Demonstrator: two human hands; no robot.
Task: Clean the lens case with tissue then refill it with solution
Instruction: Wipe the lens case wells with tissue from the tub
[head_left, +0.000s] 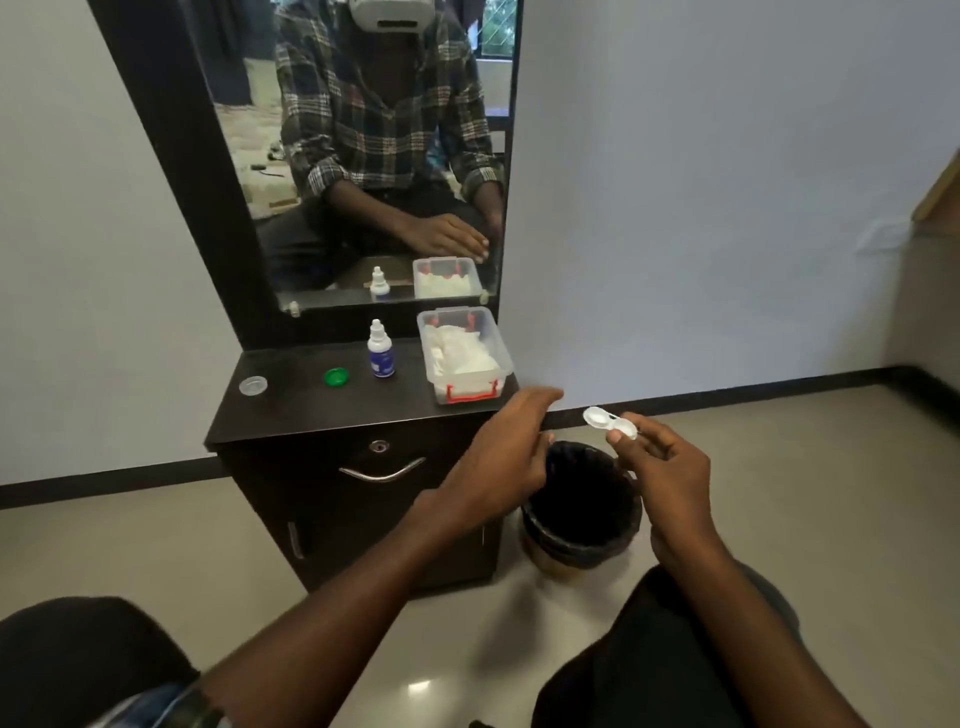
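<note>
Right hand: your right hand (662, 457) pinches the lens case (609, 423) between thumb and fingertips, holding it up above the far rim of the bin, to the right of the dresser.
Lens case: white, two joined round wells; the left well sticks out free of your fingers, the right well lies under your thumb. Both wells show uncapped.
Left hand: your left hand (501, 457) is stretched forward with nothing in it, fingers straight and reaching toward the near right corner of the dresser top, just short of the tissue box. It is blurred, so finer finger detail cannot be told.
Tissue box: a clear plastic box (498, 358) with red clasps stands at the right end of the dresser top, lid off, with white tissues (460, 353) piled inside.
Solution bottle: a small white dropper bottle (380, 349) with a blue label stands upright just left of the tissue box, cap on.
Green cap: a round green cap (336, 376) lies flat on the dresser top, left of the bottle.
Clear cap: a round clear cap (253, 385) lies near the left edge of the dresser top, well apart from the green one.
Dresser: a dark wooden dresser (311, 410) with a drawer handle on its front and a tall mirror (374, 156) behind it, which reflects the bottle, the box and you seated.
Bin: a round bin (582, 525) with a black liner stands on the floor, touching or just beside the dresser's right side, below both your hands.
</note>
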